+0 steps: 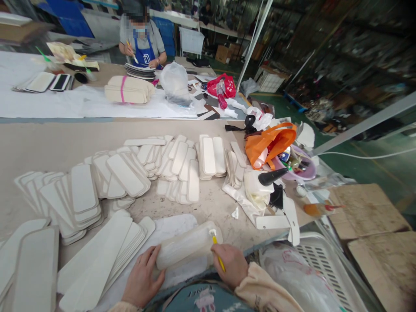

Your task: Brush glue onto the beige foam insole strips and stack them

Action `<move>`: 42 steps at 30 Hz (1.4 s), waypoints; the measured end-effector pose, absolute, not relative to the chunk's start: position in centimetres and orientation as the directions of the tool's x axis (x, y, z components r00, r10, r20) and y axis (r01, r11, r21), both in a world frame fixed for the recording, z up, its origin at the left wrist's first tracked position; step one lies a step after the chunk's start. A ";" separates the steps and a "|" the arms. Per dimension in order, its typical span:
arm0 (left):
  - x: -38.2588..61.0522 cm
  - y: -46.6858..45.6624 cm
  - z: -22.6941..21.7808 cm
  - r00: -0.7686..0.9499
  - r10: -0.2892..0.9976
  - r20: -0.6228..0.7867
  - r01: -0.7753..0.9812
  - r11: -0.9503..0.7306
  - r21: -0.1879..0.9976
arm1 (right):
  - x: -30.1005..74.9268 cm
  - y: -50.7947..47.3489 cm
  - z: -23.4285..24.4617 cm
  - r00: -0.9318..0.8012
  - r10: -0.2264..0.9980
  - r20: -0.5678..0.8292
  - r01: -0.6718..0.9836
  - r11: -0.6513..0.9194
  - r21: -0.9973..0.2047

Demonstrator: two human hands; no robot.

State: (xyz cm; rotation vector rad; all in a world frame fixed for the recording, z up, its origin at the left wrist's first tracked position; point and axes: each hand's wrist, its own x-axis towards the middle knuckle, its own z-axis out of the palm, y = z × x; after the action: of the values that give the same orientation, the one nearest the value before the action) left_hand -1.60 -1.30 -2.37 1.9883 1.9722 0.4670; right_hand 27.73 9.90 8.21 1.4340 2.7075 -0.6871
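Observation:
My right hand (230, 263) is closed around a yellow-handled brush (219, 255). The brush's whitish tip touches the right end of a pale rounded panel (186, 246), which looks wet or glossy. At the panel's left end, my left hand (144, 274) lies with fingers apart, its fingertips on the edge. Beneath the panel is a white sheet (173, 222) with smears on it. Close to my left hand, a fanned stack of long off-white panels (97, 255) partly covers that sheet.
Many fanned rounded pieces (126, 173) spread across the table. To the right are a white container (256, 186) with a black nozzle, an orange bag (271, 145), a purple basin (302, 164) and cardboard boxes (370, 210). A co-worker (143, 43) sits across, brush in hand.

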 end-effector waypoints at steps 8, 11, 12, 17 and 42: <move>-1.5 -1.1 -2.2 -0.012 1.000 -0.014 0.885 0.017 0.466 | 26.3 9.8 8.2 -0.733 0.676 -0.070 0.536 0.512 -0.671; -1.1 -1.7 -1.1 -0.022 0.997 -0.072 0.879 0.053 0.473 | 27.0 10.4 8.7 -0.651 0.757 0.054 0.465 0.455 -0.760; -1.0 -1.9 -0.8 -0.024 0.995 -0.102 0.878 0.070 0.474 | 27.5 10.7 8.6 -0.626 0.776 0.080 0.454 0.446 -0.772; -2.9 -2.9 0.6 -0.168 0.984 -0.053 0.907 0.175 0.382 | 29.3 12.2 7.1 -0.575 0.790 0.215 0.376 0.488 -0.787; -16.9 -5.7 1.8 -0.289 0.928 -0.234 0.841 0.363 0.401 | 25.9 11.9 8.4 -0.635 0.730 0.250 0.418 0.598 -0.684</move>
State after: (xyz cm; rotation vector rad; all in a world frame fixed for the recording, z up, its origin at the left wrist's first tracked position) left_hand -16.91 -5.70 1.80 1.5389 2.2063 0.2787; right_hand 25.93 11.94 8.44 1.2802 3.2537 -1.1296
